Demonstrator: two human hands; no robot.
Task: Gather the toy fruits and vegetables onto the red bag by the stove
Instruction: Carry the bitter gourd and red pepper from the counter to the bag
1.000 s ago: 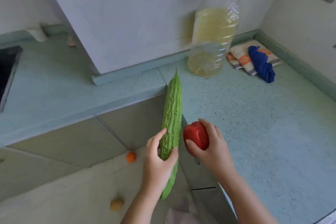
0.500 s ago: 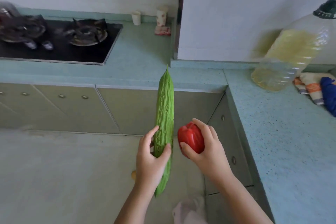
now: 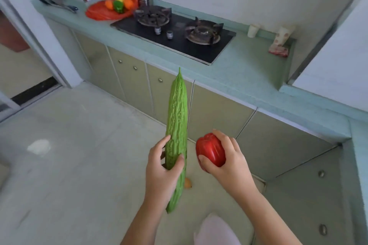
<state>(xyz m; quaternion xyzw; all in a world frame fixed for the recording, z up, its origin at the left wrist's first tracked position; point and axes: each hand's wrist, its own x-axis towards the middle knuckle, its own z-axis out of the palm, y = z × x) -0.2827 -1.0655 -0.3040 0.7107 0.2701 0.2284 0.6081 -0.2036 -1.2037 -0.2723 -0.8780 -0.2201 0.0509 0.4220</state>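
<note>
Bitter gourd (image 3: 176, 125): long, green, warty; held upright, clasped low down by left grip (image 3: 159, 175). Red pepper (image 3: 211, 150): glossy, lobed; cupped by right grip (image 3: 233, 167), well before stove (image 3: 175, 34).

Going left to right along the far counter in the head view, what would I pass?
Dark utensils → red bag with toy fruits on it → first stove burner → second stove burner → small white cup → spotted cup.
</note>
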